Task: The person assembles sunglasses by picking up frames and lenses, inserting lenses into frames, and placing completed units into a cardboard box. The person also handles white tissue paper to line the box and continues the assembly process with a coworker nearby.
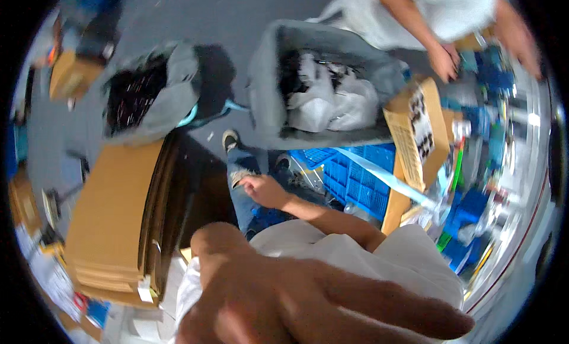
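Observation:
My left hand (278, 290) fills the bottom of the view, very near and blurred. Its back faces up and its fingers stretch out to the right, holding nothing that I can see. My right hand (268, 192) hangs in front of my jeans, the forearm coming in from the right. Its fingers are curled, and whatever may be inside them is hidden. Beyond it stands a large grey soft-sided bin (267, 101) with white plastic bags (323, 101) and dark items inside. Blue plastic crates (361, 178) stand just right of my right hand.
Flattened cardboard (115, 208) is stacked at left, below a second grey bin (181, 77) of dark items. An open carton (430, 130) tilts beside the crates. At upper right a co-worker's hand (443, 62) reaches over a cluttered bench with blue bins (465, 210).

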Demonstrator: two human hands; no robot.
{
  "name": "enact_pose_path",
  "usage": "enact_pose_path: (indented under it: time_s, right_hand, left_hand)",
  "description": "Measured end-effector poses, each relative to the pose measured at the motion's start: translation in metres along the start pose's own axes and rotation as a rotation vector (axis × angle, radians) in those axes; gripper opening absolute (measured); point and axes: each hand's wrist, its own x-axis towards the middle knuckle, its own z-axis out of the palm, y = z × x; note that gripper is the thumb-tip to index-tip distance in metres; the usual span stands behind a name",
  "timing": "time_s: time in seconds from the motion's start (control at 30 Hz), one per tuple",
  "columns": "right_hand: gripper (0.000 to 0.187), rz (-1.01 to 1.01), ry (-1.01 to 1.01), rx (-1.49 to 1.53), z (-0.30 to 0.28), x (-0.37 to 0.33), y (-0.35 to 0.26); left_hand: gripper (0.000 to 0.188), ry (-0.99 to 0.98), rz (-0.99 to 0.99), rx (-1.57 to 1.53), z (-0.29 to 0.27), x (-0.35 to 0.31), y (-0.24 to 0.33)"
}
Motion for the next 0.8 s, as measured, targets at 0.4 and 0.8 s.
enact_pose_path:
  time_s: [0.4,0.8]
  right_hand:
    - [0.022,0.061,0.73,0.175,-0.151,-0.2,0.041]
    - [0.024,0.971,2.177,-0.1,-0.313,-0.551,0.174]
  left_hand:
    - [0.038,-0.185,-0.896,0.327,0.082,0.008,-0.303]
    - [0.026,-0.181,-1.544,0.793,0.017,-0.168,-0.398]
